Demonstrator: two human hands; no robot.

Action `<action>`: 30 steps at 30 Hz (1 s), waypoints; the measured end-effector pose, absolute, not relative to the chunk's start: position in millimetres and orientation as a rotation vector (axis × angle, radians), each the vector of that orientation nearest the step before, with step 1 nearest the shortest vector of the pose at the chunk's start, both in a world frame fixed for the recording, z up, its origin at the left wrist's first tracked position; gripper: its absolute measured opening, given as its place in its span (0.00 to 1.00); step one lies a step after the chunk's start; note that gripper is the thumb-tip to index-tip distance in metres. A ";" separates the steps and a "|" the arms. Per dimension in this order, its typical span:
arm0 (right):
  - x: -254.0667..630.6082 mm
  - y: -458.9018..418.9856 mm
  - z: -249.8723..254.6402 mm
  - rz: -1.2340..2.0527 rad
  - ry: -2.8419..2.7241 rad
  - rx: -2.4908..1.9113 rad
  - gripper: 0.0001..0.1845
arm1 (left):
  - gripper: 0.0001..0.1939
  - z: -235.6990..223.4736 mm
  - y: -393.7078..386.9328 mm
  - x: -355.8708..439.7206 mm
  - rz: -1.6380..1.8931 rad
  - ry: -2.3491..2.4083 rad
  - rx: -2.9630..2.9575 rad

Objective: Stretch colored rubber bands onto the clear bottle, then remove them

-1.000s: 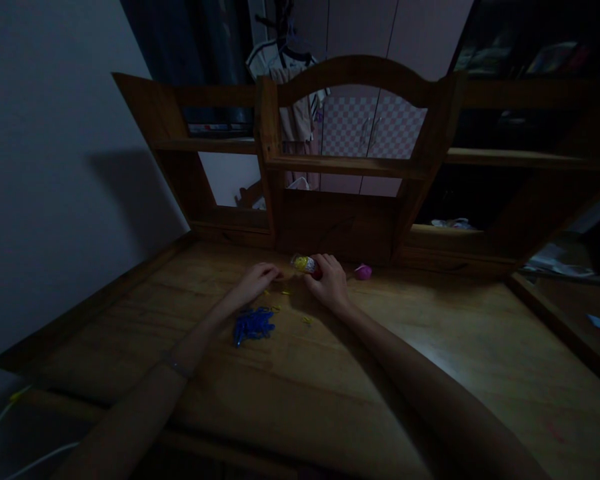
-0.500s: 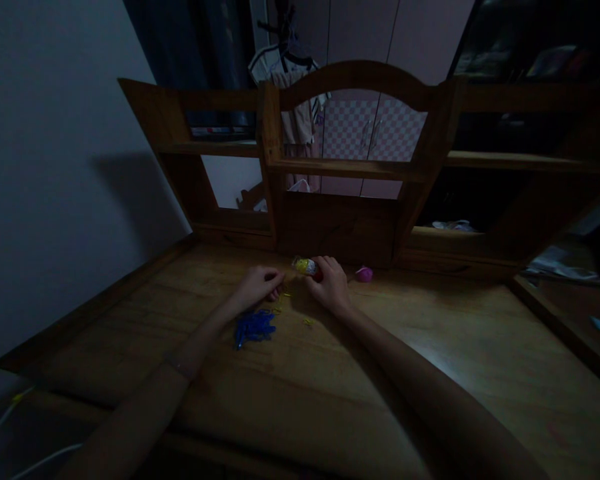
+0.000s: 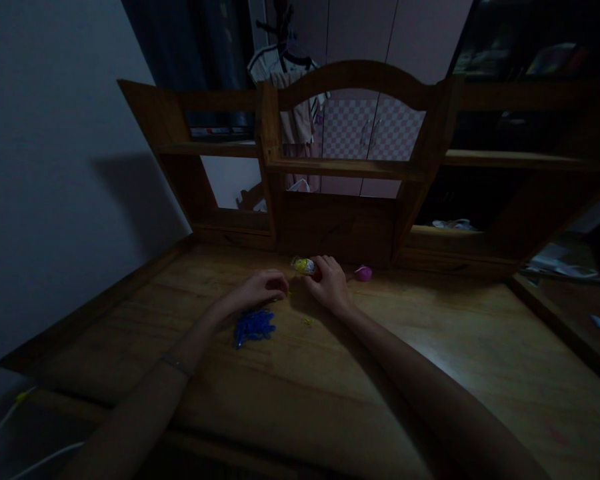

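In the head view, my right hand (image 3: 333,285) is wrapped round a small clear container (image 3: 304,266) lying on its side. Yellow bits show inside its left end, with a white patterned band and a red part near my fingers. My left hand (image 3: 266,288) is low over the wood to the left, its fingers curled inward and their tips partly hidden. A small yellow piece (image 3: 289,293) shows at those fingertips. Under the left wrist is a pile of blue plastic pieces (image 3: 254,327), possibly clips. A few yellow pieces (image 3: 308,321) lie between the hands.
A round pink object (image 3: 363,273) lies right of my right hand. The wooden desk (image 3: 290,393) backs onto a shelf unit (image 3: 337,168) with small drawers. A wall (image 3: 70,187) stands at the left, and a white cable (image 3: 45,459) hangs at the lower left.
My left hand has lowered and shifted slightly right, its fingers now over the yellow pieces. My right hand and the container have stayed nearly still.
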State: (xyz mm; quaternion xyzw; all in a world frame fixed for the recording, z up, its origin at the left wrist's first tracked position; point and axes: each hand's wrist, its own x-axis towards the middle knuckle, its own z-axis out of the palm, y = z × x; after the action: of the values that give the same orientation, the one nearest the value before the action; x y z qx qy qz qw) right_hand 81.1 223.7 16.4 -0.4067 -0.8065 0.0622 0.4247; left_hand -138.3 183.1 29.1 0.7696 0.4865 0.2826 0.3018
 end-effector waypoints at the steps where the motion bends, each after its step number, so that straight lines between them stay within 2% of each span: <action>1: 81.1 223.6 16.5 0.159 -2.016 -1.018 0.14 | 0.09 31.0 182.2 -135.7 0.806 1.315 2.060; 4: 80.8 223.7 16.7 0.167 -2.009 -1.031 0.14 | 0.10 39.1 177.3 -127.6 0.859 1.335 2.040; 11: 80.4 224.0 17.0 0.187 -1.995 -1.038 0.14 | 0.17 35.2 166.4 -104.1 0.589 1.111 2.201; 17: 80.3 224.3 15.8 0.184 -1.994 -1.032 0.14 | 0.11 29.4 162.1 -86.1 0.494 1.119 2.411; 25: 80.8 226.1 14.5 0.174 -2.004 -1.035 0.14 | 0.12 42.5 179.7 -151.6 0.554 1.292 2.303; 30: 80.7 225.9 14.9 0.171 -2.003 -1.032 0.15 | 0.13 30.5 182.8 -162.9 0.598 1.308 2.163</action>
State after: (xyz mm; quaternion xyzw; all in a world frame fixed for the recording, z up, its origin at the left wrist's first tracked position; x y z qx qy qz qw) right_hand 80.7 225.9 14.9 -0.4130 -0.8017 0.0686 0.4266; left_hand -162.9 182.8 30.5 0.8020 0.4851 0.2217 0.2689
